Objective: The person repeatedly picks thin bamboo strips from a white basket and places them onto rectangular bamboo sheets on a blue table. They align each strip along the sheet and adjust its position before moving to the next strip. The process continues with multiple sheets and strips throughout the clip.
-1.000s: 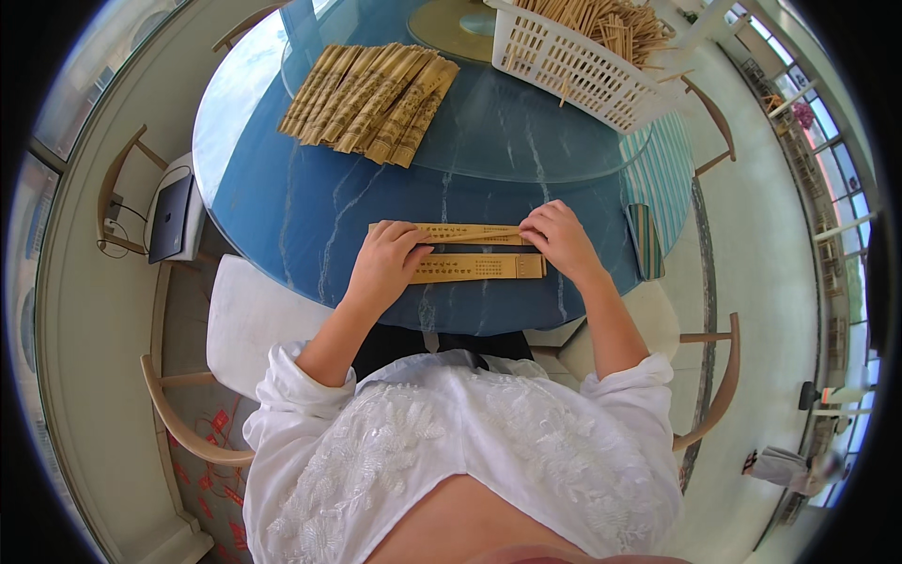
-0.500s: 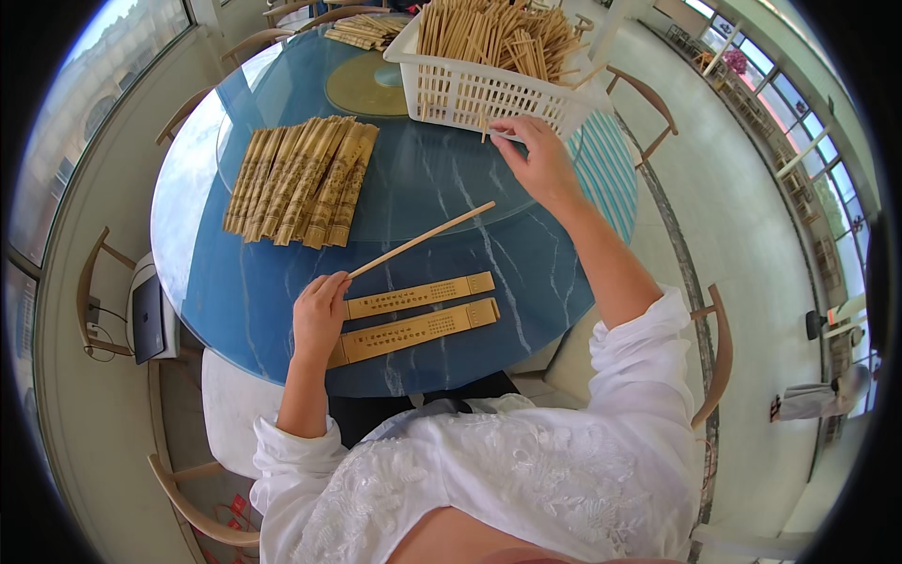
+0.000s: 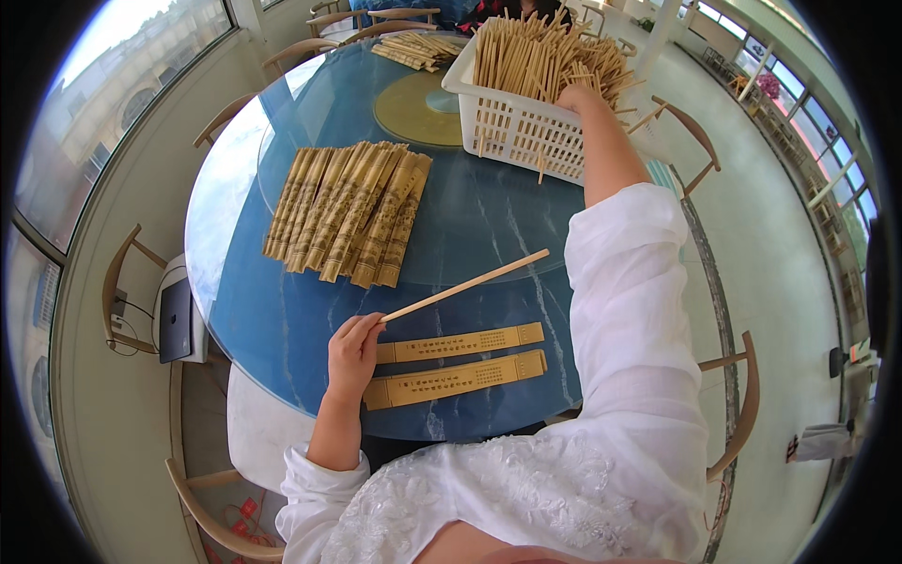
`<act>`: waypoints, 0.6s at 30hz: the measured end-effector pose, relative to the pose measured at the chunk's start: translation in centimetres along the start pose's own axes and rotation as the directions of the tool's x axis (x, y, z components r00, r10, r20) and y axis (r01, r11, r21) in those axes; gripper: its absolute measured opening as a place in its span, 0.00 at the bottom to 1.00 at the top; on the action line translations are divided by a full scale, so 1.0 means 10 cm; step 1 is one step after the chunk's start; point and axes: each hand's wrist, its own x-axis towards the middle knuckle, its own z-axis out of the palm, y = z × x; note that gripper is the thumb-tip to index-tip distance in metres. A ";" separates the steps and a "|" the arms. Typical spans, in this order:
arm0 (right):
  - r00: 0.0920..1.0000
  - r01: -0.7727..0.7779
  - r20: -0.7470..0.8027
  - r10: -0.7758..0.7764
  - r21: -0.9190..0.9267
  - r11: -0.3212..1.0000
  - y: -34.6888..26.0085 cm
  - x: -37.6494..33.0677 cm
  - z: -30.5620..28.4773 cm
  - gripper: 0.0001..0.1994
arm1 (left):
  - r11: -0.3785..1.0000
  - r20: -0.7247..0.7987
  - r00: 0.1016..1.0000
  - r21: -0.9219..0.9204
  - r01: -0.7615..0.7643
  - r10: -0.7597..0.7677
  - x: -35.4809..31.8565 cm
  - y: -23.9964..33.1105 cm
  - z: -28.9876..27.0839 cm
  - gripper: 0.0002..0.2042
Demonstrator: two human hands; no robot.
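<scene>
My left hand [image 3: 352, 355] is closed around one end of a pale wooden chopstick [image 3: 470, 284], which slants up to the right above the table. Just below it lie two flat gold-brown paper sleeves with dark print, the upper sleeve [image 3: 460, 343] and the lower sleeve [image 3: 460, 379]. My right arm is stretched far forward, and my right hand [image 3: 581, 98] reaches over the near rim of a white plastic basket [image 3: 517, 130] into a heap of chopsticks [image 3: 536, 58]. Its fingers are hidden among the sticks.
A pile of patterned gold sleeves [image 3: 348, 211] covers the left part of the round blue table [image 3: 489, 221]. More sleeves or sticks [image 3: 418, 50] lie at the far edge. Wooden chairs [image 3: 738, 404] stand around it, and a laptop [image 3: 176, 320] is at left.
My right hand has moved from the basket's near side up and into the heap of chopsticks. My left hand keeps its hold on the chopstick. The whole view has shifted slightly.
</scene>
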 end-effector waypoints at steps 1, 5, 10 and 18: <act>0.999 -0.026 -0.021 0.026 0.021 0.999 0.02 0.05 0.03 0.22 | 1.000 -0.001 1.000 -0.003 -0.012 0.012 0.00 0.00 0.01 0.06; 0.983 -0.135 -0.107 0.146 0.110 0.985 0.15 0.24 0.16 0.22 | 0.998 0.005 0.998 -0.015 -0.068 0.068 0.04 0.00 0.04 0.06; 0.984 0.002 -0.176 -0.002 0.001 1.000 0.20 0.08 0.00 0.22 | 0.993 0.017 0.993 0.000 -0.118 0.118 0.09 0.00 0.07 0.06; 0.145 0.884 -0.649 -0.747 -0.255 0.393 -0.61 -2.53 0.58 0.06 | 0.988 0.019 0.989 0.039 -0.149 0.149 0.02 0.01 0.05 0.06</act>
